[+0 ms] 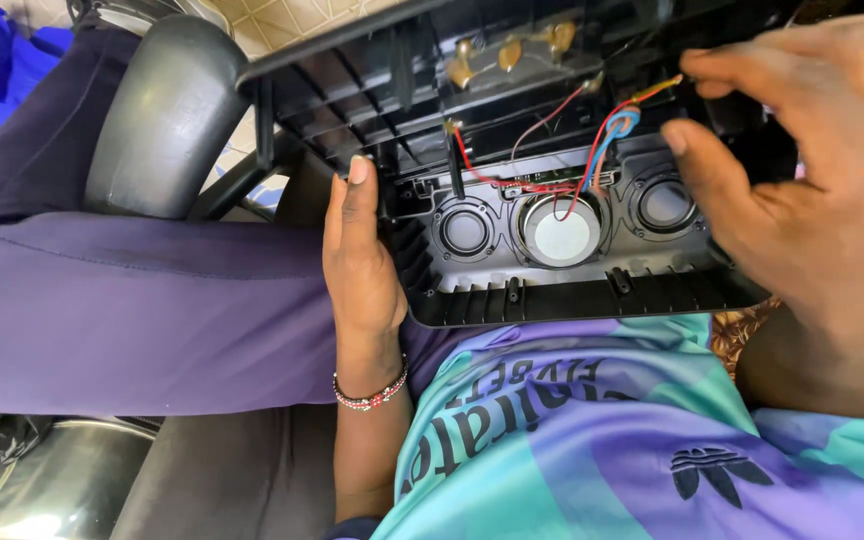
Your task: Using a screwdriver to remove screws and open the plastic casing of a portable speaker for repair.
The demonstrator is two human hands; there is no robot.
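Observation:
An opened black speaker case (572,295) rests on my lap, with three round speaker drivers and a green circuit strip inside. Its black back cover (372,70) is hinged open above, joined by red, blue and white wires (607,135). My left hand (360,265) lies flat against the case's left end, fingers straight up, steadying it. My right hand (802,190) reaches in from the right, thumb and fingers pinching the yellow-tipped wire end (664,88) near the cover's upper right.
A black padded chair arm (167,110) stands at the upper left beside my purple trousers (132,310). A blue cloth (2,60) lies at the far left. A shiny metal surface (42,480) shows at the bottom left.

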